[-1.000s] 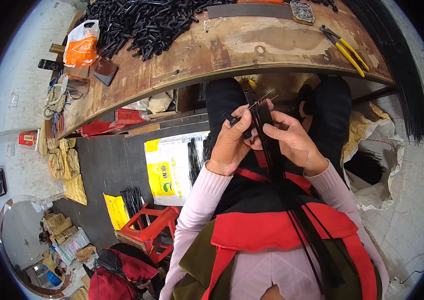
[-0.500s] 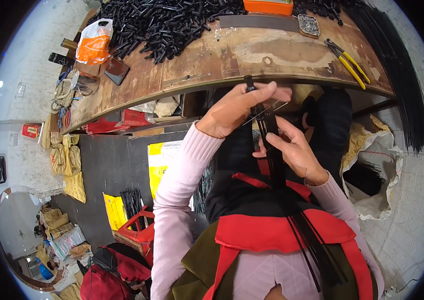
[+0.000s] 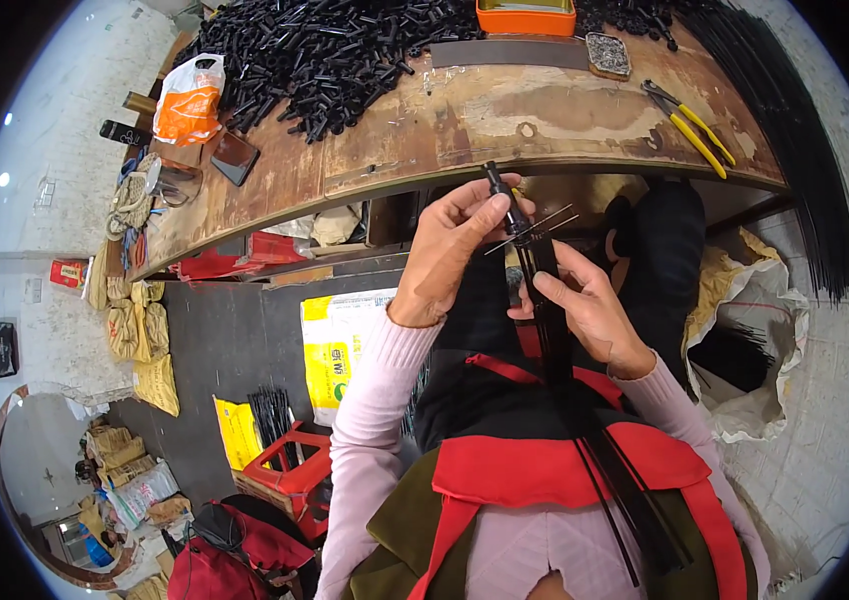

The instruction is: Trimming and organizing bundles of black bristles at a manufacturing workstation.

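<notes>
Left hand (image 3: pixel 450 255): pinched a short black tube piece (image 3: pixel 498 188) between thumb and fingertips, at 12 o'clock of the rod bundle, just under the table edge.
Right hand (image 3: pixel 590 310): fingers closed around the bundle of thin black rods (image 3: pixel 550 320); index finger lay along it near the top.
Bundle position: ran from my lap at 6 o'clock up to the hands at 12 o'clock; a few thin metal wires (image 3: pixel 535 228) splayed out at its upper end, toward 2 o'clock.
Tube vs bundle: tube sat at the very tip of the rods; I couldn't tell whether it was already seated on them.
Handling, rods: I judged them light, thin, springy; likely to fan out if the grip slackened, so I held close below the tip.
Handling, tube: small, rigid, smooth, probably slippery; fingertip pinch on its sides looked right.
Wire ends: fine, easily bent, so kept fingers off them.
Workbench (image 3: pixel 425 130): worn wood at 12 o'clock, pile of black tube pieces (image 3: pixel 325 50) at 11, yellow-handled pliers (image 3: pixel 690 120) at 1, orange tray (image 3: pixel 525 15) at 12.
Spare rods (image 3: pixel 795 140): long bundle draped off the bench at 2 o'clock.
</notes>
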Demonstrator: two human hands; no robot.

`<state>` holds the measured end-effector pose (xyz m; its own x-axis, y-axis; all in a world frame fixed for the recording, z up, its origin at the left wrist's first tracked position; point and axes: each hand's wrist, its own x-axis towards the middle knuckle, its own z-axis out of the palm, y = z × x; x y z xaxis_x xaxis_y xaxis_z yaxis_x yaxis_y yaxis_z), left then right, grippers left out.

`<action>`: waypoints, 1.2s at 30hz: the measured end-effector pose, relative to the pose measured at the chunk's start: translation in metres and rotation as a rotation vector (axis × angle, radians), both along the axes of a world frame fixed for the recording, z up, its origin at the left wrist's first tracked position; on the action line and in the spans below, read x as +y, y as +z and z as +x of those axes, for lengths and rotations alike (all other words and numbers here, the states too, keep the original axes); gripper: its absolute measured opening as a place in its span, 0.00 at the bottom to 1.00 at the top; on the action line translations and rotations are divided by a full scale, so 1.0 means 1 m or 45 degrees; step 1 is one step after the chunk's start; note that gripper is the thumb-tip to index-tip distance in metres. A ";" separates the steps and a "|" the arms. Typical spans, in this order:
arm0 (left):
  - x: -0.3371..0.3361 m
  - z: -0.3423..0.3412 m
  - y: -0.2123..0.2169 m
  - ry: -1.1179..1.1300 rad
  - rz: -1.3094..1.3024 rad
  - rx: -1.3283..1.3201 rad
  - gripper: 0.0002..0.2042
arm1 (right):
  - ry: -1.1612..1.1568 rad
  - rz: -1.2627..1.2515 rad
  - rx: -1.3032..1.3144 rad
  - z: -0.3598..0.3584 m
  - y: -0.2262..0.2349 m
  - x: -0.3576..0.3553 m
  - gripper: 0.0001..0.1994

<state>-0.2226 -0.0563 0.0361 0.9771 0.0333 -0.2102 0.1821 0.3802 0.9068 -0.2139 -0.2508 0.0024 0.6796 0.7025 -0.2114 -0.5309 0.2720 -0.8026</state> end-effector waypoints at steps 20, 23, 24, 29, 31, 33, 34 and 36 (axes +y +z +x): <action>-0.008 0.002 -0.007 0.256 0.149 -0.037 0.17 | 0.012 0.009 0.004 -0.001 -0.001 -0.001 0.20; -0.008 0.002 -0.005 0.310 0.238 -0.058 0.15 | 0.023 0.016 0.009 -0.001 0.000 0.001 0.20; -0.008 0.002 -0.006 0.307 0.237 -0.053 0.15 | 0.025 0.021 0.019 -0.001 -0.001 0.001 0.20; -0.004 0.002 -0.002 0.144 0.190 -0.005 0.17 | 0.019 0.024 0.024 0.002 -0.002 -0.001 0.20; -0.002 0.000 -0.001 0.099 0.186 -0.018 0.17 | 0.018 0.017 0.026 0.003 -0.003 -0.001 0.20; 0.000 0.000 -0.002 0.054 0.182 -0.033 0.17 | 0.027 0.056 0.018 0.004 -0.004 -0.002 0.20; 0.001 -0.001 -0.004 0.016 0.122 -0.043 0.18 | 0.028 0.055 0.021 0.004 -0.005 -0.002 0.20; 0.001 -0.001 -0.005 -0.023 0.061 -0.052 0.18 | 0.068 0.104 0.023 0.005 -0.007 -0.005 0.20</action>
<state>-0.2234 -0.0551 0.0306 0.9853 0.0247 -0.1691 0.1513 0.3334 0.9306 -0.2089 -0.2554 -0.0051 0.6373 0.7530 -0.1636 -0.5605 0.3073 -0.7690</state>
